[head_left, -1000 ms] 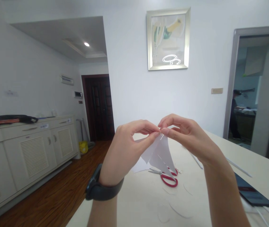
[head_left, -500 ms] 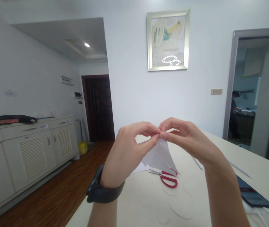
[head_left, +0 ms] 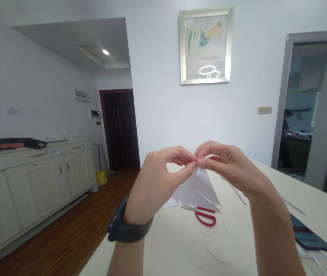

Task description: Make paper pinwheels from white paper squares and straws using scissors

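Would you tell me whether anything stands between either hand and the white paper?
Nothing visible does: the left hand and right hand both pinch the white paper at its top. The scissors lie on the table below, not between.

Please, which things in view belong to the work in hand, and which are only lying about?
In the work:
paper, pinched by left hand and right hand
probably scissors
probably thin scraps

Apparently lying about:
dark device on the table
black item on the cabinet
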`<state>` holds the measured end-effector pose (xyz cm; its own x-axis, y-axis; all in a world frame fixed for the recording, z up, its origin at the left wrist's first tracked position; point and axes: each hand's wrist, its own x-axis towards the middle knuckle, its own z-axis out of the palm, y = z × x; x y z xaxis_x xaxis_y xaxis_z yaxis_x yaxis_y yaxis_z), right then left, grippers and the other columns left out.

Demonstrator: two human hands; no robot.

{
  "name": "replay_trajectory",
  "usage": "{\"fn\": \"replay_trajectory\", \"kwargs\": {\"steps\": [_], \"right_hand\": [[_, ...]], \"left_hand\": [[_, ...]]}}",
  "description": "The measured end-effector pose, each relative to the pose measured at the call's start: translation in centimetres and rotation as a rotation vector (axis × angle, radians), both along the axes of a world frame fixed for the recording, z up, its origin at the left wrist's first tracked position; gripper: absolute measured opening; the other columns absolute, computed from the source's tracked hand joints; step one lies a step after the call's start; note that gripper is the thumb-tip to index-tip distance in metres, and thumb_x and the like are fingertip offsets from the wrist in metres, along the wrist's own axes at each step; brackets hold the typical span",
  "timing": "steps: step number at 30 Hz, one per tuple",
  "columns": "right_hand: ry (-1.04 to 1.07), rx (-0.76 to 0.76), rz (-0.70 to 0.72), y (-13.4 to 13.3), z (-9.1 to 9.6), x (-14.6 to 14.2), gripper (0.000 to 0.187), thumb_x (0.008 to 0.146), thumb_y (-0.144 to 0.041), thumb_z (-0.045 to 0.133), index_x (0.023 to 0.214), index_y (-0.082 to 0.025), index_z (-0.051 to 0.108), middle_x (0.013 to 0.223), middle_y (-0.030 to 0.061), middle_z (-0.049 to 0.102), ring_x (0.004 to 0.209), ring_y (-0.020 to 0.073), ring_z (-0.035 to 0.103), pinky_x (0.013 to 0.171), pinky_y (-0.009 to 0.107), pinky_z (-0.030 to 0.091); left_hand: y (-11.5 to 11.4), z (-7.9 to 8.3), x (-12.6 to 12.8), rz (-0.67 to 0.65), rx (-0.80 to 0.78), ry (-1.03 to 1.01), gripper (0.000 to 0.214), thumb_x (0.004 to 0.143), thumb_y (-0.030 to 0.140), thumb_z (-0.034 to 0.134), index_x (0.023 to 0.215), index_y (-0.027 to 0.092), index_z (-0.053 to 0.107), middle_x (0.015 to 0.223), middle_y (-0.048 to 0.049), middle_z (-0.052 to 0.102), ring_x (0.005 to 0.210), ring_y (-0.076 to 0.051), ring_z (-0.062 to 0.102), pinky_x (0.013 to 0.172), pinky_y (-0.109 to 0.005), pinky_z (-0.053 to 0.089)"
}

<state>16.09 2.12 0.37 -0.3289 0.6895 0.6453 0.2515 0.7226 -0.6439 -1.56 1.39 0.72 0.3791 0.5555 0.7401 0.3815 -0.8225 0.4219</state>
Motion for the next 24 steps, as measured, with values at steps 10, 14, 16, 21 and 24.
{"fn": "replay_trajectory", "kwargs": {"steps": [10, 14, 16, 21, 24], "right_hand": [[0.003, 0.021, -0.006, -0.17, -0.18, -0.08, 0.009, 0.082, -0.026, 0.055, 0.078, -0.019, 0.058, 0.084, 0.0012, 0.059, 0.083, 0.0146, 0.056, 0.077, 0.028, 0.043], [0.024, 0.033, 0.006, -0.23, -0.29, -0.11, 0.009, 0.082, -0.026, 0.055, 0.078, -0.019, 0.058, 0.084, 0.0009, 0.06, 0.083, 0.0146, 0.056, 0.077, 0.028, 0.043], [0.034, 0.04, 0.013, -0.28, -0.38, -0.12, 0.008, 0.082, -0.025, 0.055, 0.078, -0.019, 0.058, 0.084, 0.0006, 0.06, 0.082, 0.014, 0.055, 0.076, 0.027, 0.043], [0.05, 0.058, 0.019, -0.41, -0.49, -0.18, 0.006, 0.082, -0.024, 0.056, 0.077, -0.02, 0.058, 0.083, -0.0003, 0.058, 0.081, 0.0126, 0.054, 0.076, 0.026, 0.043], [0.057, 0.063, 0.024, -0.49, -0.43, -0.21, 0.006, 0.082, -0.023, 0.056, 0.077, -0.019, 0.058, 0.083, -0.0002, 0.058, 0.082, 0.0125, 0.055, 0.076, 0.026, 0.043]], "left_hand": [[0.39, -0.14, -0.02, -0.153, -0.125, -0.078, 0.009, 0.08, 0.022, 0.056, 0.083, 0.017, 0.064, 0.082, 0.0006, 0.067, 0.078, -0.011, 0.06, 0.071, -0.018, 0.045], [0.57, -0.13, -0.11, -0.231, -0.192, -0.109, 0.009, 0.08, 0.021, 0.056, 0.084, 0.017, 0.064, 0.085, -0.0008, 0.068, 0.081, -0.013, 0.06, 0.071, -0.019, 0.045], [0.57, -0.15, -0.21, -0.259, -0.234, -0.122, 0.01, 0.081, 0.023, 0.057, 0.085, 0.018, 0.064, 0.087, -0.0013, 0.068, 0.082, -0.013, 0.061, 0.069, -0.02, 0.045], [0.52, -0.18, -0.44, -0.289, -0.294, -0.117, 0.012, 0.08, 0.028, 0.059, 0.086, 0.02, 0.064, 0.088, 0.0002, 0.067, 0.08, -0.011, 0.061, 0.068, -0.019, 0.045], [0.49, -0.11, -0.43, -0.278, -0.271, -0.115, 0.011, 0.08, 0.028, 0.059, 0.085, 0.019, 0.064, 0.087, 0.0009, 0.067, 0.082, -0.011, 0.06, 0.071, -0.019, 0.045]]}}
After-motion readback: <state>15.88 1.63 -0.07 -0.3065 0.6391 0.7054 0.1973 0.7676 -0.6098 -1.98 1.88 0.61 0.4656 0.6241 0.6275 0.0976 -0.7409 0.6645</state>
